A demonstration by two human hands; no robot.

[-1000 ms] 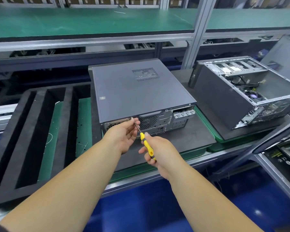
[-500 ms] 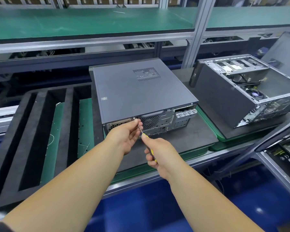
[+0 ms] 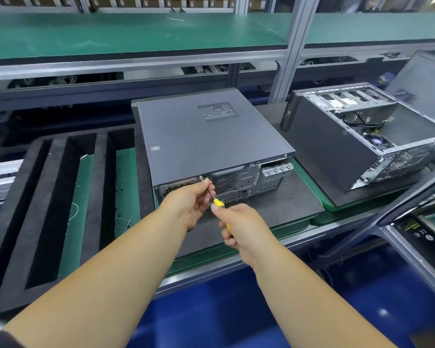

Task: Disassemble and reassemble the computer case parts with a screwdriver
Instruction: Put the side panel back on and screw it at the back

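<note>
Head view: my right hand (image 3: 239, 227) grips the yellow screwdriver (image 3: 217, 202), my left hand (image 3: 191, 197) pinches its shaft, likely steadying the tip on a rear-panel screw of the closed computer case (image 3: 211, 141) on the counter (image 3: 281, 209).

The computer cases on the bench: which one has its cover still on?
The closed computer case in the middle, where the screwdriver tip meets its rear panel. The open computer case to its right shows its bays and cables.
</note>
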